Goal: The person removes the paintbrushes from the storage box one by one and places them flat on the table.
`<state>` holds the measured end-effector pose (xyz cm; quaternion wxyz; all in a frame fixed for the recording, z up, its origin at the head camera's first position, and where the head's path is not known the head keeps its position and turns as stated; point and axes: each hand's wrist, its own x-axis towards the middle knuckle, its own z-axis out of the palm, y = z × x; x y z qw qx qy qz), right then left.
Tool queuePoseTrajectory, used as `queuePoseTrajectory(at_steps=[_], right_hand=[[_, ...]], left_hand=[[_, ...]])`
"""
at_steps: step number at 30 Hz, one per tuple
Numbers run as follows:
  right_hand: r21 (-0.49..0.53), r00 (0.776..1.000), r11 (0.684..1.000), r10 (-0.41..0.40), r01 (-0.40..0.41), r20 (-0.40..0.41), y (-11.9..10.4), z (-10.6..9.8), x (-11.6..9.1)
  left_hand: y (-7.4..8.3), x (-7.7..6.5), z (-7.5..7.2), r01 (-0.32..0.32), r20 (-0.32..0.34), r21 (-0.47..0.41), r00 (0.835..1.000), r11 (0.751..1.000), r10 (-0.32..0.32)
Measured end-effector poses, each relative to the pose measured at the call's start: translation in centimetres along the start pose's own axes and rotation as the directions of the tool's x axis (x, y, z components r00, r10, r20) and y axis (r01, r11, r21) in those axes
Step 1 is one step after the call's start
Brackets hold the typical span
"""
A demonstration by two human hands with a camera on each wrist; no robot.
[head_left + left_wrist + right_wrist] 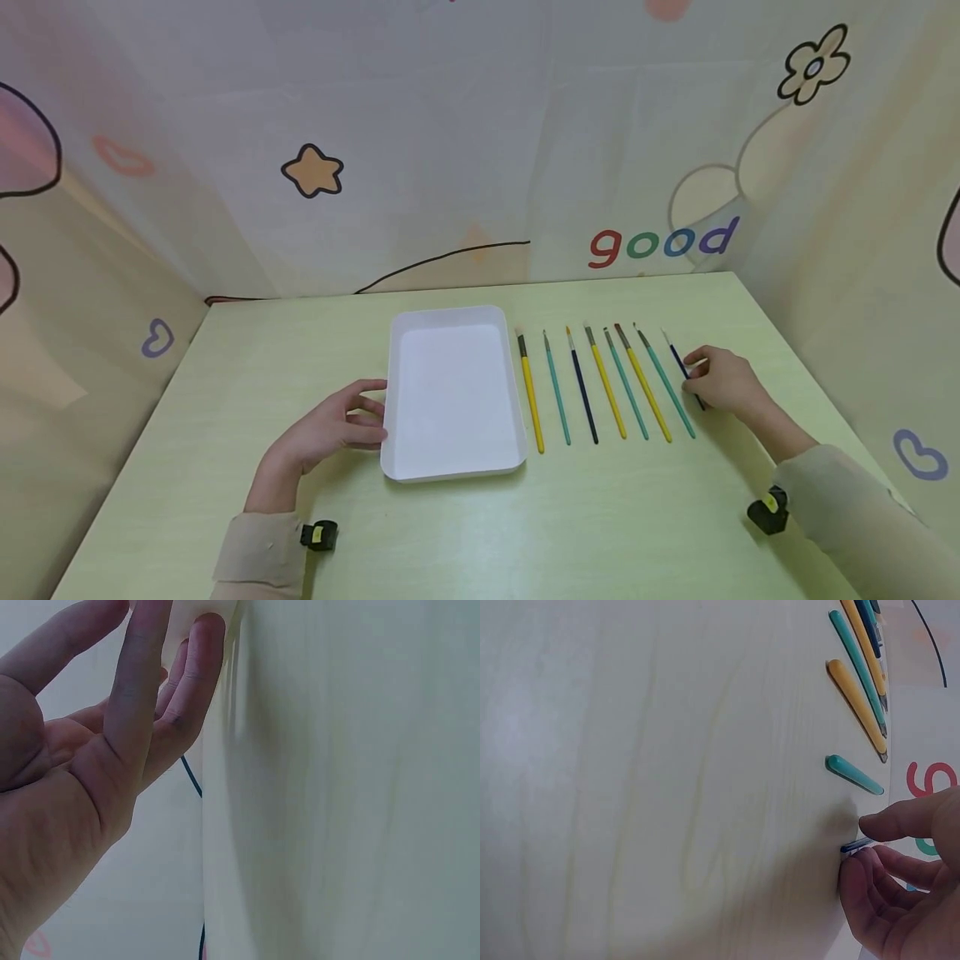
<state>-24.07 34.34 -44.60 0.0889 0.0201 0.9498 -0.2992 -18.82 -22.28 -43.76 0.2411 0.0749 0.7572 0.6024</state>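
Observation:
My right hand (pixel 723 379) is at the far right of a row of paintbrushes, its thumb and fingers curled at a slim dark blue paintbrush (pixel 677 357). In the right wrist view the handle end (pixel 849 847) of that paintbrush shows between the thumb and fingers, close to the table. My left hand (pixel 330 429) is at the left side of a white rectangular tray (pixel 457 392), its fingers loosely bent and spread, fingertips right at the tray wall. In the left wrist view part of the tray shows behind the fingers (pixel 135 682).
Between the tray and my right hand, several paintbrushes lie side by side, bristles away from me: a yellow one (pixel 530 400) nearest the tray, a dark blue one (pixel 582 396), a teal one (pixel 667 383) nearest my right hand. A printed curtain (pixel 450 167) stands behind the pale table (pixel 465 533).

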Motion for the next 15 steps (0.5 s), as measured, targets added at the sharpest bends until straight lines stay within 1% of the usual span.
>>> queuePoseTrajectory(at_steps=[7, 9, 12, 15], right_hand=[[-0.014, 0.999, 1.0, 0.026, -0.026, 0.025, -0.2, -0.3, -0.3], [-0.018, 0.999, 0.999, 0.034, -0.033, 0.021, -0.3, -0.6, -0.5], [-0.036, 1.0, 0.999, 0.004, -0.005, -0.03, -0.1, -0.9, -0.8], [-0.061, 0.989, 0.995, -0.085, 0.078, -0.121, 0.3, -1.2, -0.9]], left_hand=[[-0.4, -0.3, -0.3, 0.019, -0.023, 0.032, 1.0, 0.999, -0.019], [-0.5, -0.5, -0.5, 0.019, -0.032, 0.047, 0.999, 0.999, -0.017], [-0.7, -0.8, -0.9, 0.002, -0.071, 0.065, 0.997, 0.998, 0.003], [-0.9, -1.2, -1.5, -0.037, -0.136, 0.103, 0.989, 0.994, 0.051]])
